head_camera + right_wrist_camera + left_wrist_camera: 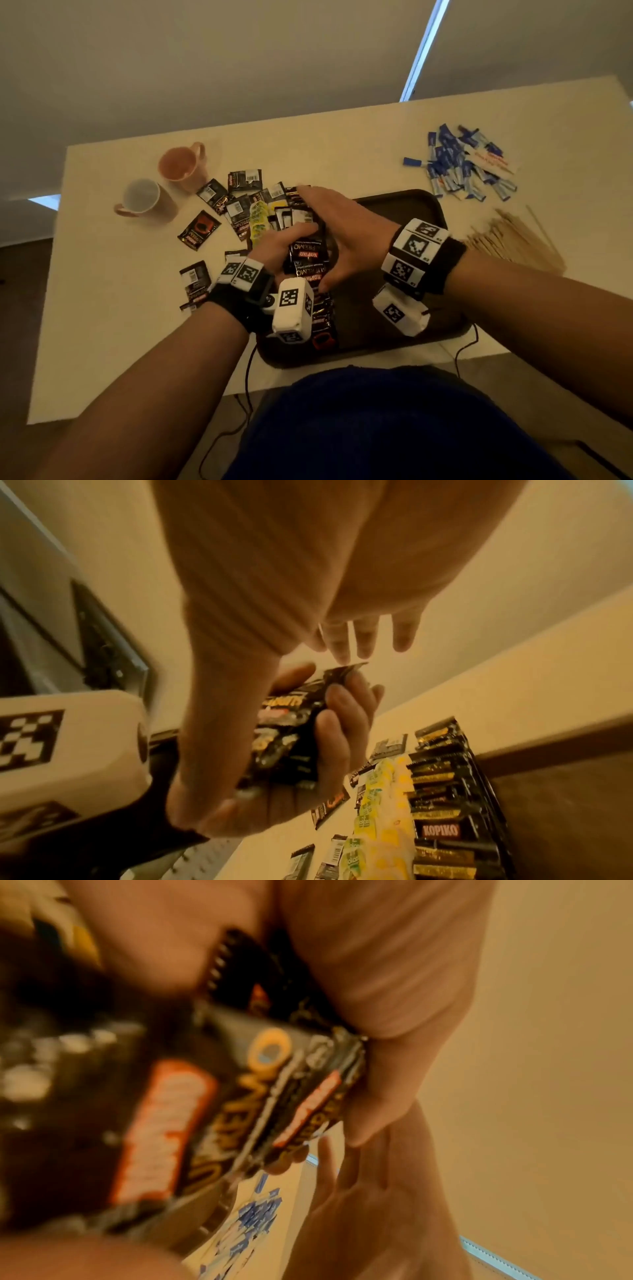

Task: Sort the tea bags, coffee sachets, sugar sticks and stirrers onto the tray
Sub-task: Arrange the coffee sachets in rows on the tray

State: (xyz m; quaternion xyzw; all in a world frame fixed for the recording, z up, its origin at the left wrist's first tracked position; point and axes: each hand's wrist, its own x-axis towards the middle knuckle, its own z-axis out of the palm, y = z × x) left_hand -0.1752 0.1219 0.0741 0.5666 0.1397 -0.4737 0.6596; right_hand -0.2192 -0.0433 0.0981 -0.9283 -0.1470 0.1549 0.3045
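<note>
A dark tray [411, 212] lies in front of me. My left hand [281, 243] grips a stack of black coffee sachets [306, 253] over the tray's left edge, its fingers [339, 737] curled round the stack [284, 723]. My right hand [342, 233] lies with straight fingers [363, 642] along the right side of the stack, its thumb at the near end. A row of coffee sachets [441, 804] lies along the tray's left side, with yellow-green tea bags [258, 219] beside it. Blue sugar sticks [462, 164] and wooden stirrers [513, 236] lie on the table right of the tray.
Loose black sachets [212, 195] are scattered on the white table left of the tray. Behind them, at the far left, stand an orange mug [181, 164] and a pale mug [144, 198]. Cables hang over the near table edge [246, 377].
</note>
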